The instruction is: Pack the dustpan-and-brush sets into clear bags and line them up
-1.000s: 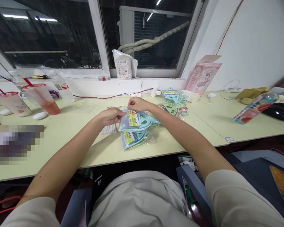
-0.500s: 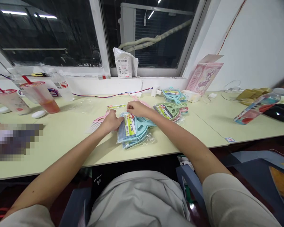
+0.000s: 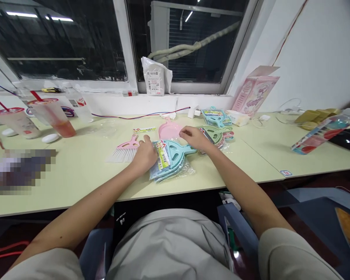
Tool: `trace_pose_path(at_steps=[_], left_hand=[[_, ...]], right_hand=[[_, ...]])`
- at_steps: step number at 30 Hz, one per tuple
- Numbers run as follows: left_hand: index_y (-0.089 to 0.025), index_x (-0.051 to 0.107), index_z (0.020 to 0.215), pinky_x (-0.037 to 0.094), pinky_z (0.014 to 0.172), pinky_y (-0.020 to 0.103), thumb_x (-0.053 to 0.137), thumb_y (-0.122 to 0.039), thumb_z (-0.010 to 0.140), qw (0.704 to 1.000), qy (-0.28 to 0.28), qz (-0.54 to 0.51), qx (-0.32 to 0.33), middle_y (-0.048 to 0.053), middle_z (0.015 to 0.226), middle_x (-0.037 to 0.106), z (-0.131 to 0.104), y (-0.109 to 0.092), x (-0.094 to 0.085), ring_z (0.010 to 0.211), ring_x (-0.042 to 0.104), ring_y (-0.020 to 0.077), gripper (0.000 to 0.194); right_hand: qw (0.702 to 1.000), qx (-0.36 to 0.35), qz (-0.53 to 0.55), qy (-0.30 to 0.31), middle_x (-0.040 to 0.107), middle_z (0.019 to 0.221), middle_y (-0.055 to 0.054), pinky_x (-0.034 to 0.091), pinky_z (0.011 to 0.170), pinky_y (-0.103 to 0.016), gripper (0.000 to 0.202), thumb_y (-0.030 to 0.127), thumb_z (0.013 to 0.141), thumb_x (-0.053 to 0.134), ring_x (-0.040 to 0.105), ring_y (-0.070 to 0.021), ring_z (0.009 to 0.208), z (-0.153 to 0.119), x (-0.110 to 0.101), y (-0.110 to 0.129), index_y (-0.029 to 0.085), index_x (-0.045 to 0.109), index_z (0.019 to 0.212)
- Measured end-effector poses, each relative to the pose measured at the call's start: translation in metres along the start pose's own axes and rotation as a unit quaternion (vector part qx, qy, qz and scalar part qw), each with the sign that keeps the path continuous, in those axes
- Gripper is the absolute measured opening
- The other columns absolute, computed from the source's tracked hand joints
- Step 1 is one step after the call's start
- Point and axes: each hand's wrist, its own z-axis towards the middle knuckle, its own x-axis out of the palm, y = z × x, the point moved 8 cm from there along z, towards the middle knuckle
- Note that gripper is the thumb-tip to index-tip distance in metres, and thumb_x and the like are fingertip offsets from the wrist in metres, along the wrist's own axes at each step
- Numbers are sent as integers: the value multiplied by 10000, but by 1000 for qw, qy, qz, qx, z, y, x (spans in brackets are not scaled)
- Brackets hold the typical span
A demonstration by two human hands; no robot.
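Taking the stack of bagged blue dustpan sets (image 3: 176,153) as our clock's centre, with 12 o'clock toward the window, we are seeing it lying on the pale table (image 3: 84,182), handles pointing toward 2 or 3 o'clock. At 9 o'clock the left hand (image 3: 146,156) is curling its fingers at the stack's edge; its thumb is hiding from us, so we are not managing to tell whether it is pinching the bag or only touching it. Between 1 and 2 o'clock the right hand (image 3: 195,137) is hanging near the stack with its fingers drawn close; we are not managing to tell whether its tips are meeting on anything.

Near 12 o'clock a pink dustpan (image 3: 168,131) is lying on the tabletop, partly behind the stack. Between 9 and 10 o'clock, just beyond the left hand, a pink brush (image 3: 125,151) is lying with its white bristles facing away from the stack, and between 10 and 11 a printed card (image 3: 144,130) is lying flat. At 2 o'clock we are seeing bagged green sets (image 3: 215,134) resting near the right hand, with another blue set (image 3: 216,117) lying farther out between 1 and 2.
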Motion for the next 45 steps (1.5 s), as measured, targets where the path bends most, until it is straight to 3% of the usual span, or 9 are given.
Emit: trace_pose_path(at_steps=[6, 14, 18, 22, 25, 28, 36, 41, 45], left_hand=[[-107, 433, 1303, 520, 856, 492, 459, -224, 943, 1000, 25, 17, -7, 256, 1112, 644, 8, 0, 9, 1008, 681, 399, 379], [-153, 494, 1320, 514, 950, 479, 448, -273, 972, 1000, -4, -24, 14, 222, 1236, 602, 28, 2, 16, 1071, 677, 356, 371], [-163, 544, 1292, 495, 981, 534, 448, -346, 981, 999, -31, -15, 17, 238, 1280, 580, 35, 7, 11, 1163, 636, 397, 374], [-145, 584, 1233, 472, 1018, 544, 429, -385, 988, 998, -54, -22, 28, 244, 1257, 581, 39, 8, 13, 1235, 583, 405, 376], [-134, 599, 1196, 440, 1083, 503, 420, -357, 982, 997, -48, -57, 38, 218, 1172, 610, 40, 7, 23, 1283, 543, 374, 357], [-151, 611, 1153, 408, 1132, 471, 427, -343, 971, 994, -39, -92, 49, 192, 1144, 618, 40, 3, 30, 1339, 494, 349, 322], [-194, 594, 1121, 361, 1184, 457, 460, -437, 971, 992, -10, -124, 24, 168, 1160, 620, 35, 4, 26, 1445, 404, 318, 316], [-195, 583, 1156, 352, 1194, 445, 498, -449, 950, 992, -11, -128, 6, 175, 1238, 607, 34, 6, 26, 1468, 386, 305, 338], [-190, 596, 1149, 376, 1172, 443, 506, -431, 935, 993, -9, -119, 4, 173, 1210, 626, 35, 6, 28, 1461, 388, 309, 335]], right_hand=[[997, 30, -64, 15, 750, 844, -32, 427, 699, -288, 150, 308, 894, 637, 631, -176, 760, 4, 9, -12, 190, 723, 861], [995, 100, -17, -10, 756, 705, -35, 453, 641, -262, 151, 208, 851, 604, 669, -165, 667, 12, 7, -38, 190, 709, 745], [981, 136, 108, -86, 732, 696, -23, 461, 554, -247, 127, 207, 819, 613, 651, -149, 576, 14, 13, -46, 192, 665, 704], [933, 130, 278, -188, 668, 642, 1, 524, 570, -254, 150, 284, 832, 631, 648, -146, 583, 14, 14, -51, 201, 638, 708], [900, 126, 353, -223, 649, 616, -1, 533, 591, -252, 214, 365, 853, 639, 641, -144, 595, 15, 12, -53, 202, 627, 715], [892, 144, 375, -208, 668, 633, -18, 526, 611, -252, 290, 450, 876, 637, 657, -150, 623, 16, 10, -54, 199, 627, 729], [945, 175, 251, -117, 738, 739, -90, 564, 741, -306, 556, 713, 904, 561, 730, -213, 768, 9, 9, -55, 205, 613, 685], [931, 188, 294, -113, 757, 807, -124, 587, 747, -325, 652, 834, 889, 437, 753, -237, 810, 5, 18, -50, 213, 589, 755], [917, 166, 339, -128, 761, 838, -124, 590, 772, -334, 639, 829, 866, 476, 755, -245, 851, 6, 22, -46, 209, 609, 789]])
